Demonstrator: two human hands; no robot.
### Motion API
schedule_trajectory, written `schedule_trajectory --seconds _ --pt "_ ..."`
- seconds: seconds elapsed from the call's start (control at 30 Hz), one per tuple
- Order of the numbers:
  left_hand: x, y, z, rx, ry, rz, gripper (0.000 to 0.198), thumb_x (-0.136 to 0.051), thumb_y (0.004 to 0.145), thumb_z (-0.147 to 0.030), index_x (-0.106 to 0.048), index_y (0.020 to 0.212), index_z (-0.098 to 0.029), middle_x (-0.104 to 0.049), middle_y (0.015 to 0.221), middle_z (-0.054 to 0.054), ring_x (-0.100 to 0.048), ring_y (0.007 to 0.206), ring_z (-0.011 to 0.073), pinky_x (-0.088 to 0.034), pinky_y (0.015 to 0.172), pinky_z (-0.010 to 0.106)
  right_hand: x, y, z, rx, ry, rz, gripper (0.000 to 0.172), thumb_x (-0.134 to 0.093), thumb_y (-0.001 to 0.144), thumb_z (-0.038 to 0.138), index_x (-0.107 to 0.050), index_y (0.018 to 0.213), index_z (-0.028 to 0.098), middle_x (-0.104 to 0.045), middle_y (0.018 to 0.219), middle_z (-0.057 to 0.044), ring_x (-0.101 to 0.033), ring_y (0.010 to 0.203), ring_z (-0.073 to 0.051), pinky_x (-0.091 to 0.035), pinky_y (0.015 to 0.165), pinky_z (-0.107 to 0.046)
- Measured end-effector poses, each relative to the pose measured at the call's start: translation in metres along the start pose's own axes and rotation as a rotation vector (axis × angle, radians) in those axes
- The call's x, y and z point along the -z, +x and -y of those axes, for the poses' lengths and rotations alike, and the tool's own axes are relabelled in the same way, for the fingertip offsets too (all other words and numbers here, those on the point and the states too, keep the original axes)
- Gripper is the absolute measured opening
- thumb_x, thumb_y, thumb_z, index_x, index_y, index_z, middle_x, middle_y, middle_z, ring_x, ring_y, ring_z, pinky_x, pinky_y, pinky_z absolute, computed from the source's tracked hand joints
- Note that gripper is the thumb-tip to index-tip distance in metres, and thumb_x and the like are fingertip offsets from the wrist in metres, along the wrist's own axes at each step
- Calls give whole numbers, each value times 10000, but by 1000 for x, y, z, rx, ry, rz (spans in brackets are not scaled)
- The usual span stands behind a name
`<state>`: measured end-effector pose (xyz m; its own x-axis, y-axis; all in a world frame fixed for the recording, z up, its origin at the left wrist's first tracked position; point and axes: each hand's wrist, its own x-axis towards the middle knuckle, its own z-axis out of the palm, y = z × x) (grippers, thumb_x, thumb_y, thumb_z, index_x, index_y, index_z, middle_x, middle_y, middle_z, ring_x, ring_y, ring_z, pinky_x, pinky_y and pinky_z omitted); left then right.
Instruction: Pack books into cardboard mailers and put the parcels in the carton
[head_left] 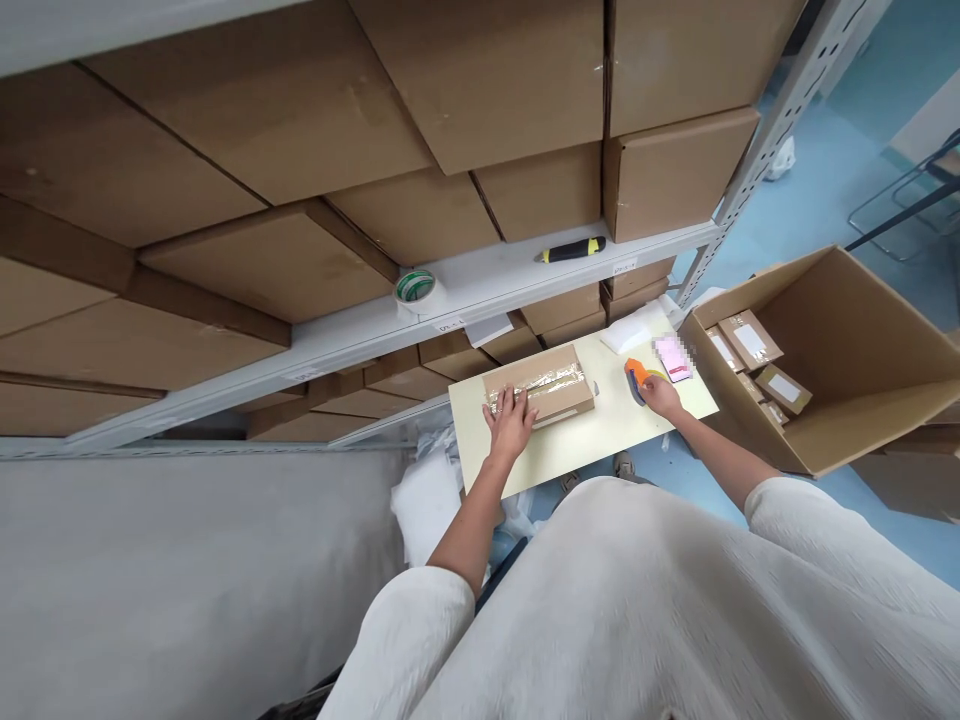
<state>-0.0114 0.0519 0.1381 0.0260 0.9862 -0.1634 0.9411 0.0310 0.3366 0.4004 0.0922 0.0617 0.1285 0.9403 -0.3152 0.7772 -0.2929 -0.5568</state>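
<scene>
A small cardboard box [559,395] lies on a pale yellow tabletop [540,458], with a strip of shiny clear tape along its upper face. My left hand [511,422] rests with fingers spread on the box's left part. Off to the right, my right hand [660,394] is closed around an orange and dark tape dispenser [636,377], apart from the box. Just beyond that hand is a pink item [673,358], partly blurred. A white packet [628,332] lies at the table's far right edge.
Metal shelving [495,285] packed with cardboard boxes runs along the far side. On its ledge are a tape roll [416,288] and a yellow-black utility knife [574,250]. A large open carton [862,340] holding several small labelled boxes stands at right. White plastic bags [427,505] lie at left.
</scene>
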Motion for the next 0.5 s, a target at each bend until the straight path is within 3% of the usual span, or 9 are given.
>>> schedule_trajectory --seconds 0.3,0.5 --pt "2 -1 -10 73 17 34 569 -492 1083 -395 -533 1641 -294 -345 1810 151 -259 1693 365 -137 1334 727 -27 4 5 -68 -214 74 354 -743 899 493 -664 1101 212 -713 1068 -172 -607 1235 -427 -426 1071 -607" --pt "3 -1 -11 61 31 29 579 -492 1073 -378 -535 1640 -267 -364 1799 170 -287 1681 380 -176 1327 728 -30 1 3 10 -135 -26 349 -701 906 493 -699 1126 222 -714 1001 -191 -604 1253 -452 -416 1073 -645"
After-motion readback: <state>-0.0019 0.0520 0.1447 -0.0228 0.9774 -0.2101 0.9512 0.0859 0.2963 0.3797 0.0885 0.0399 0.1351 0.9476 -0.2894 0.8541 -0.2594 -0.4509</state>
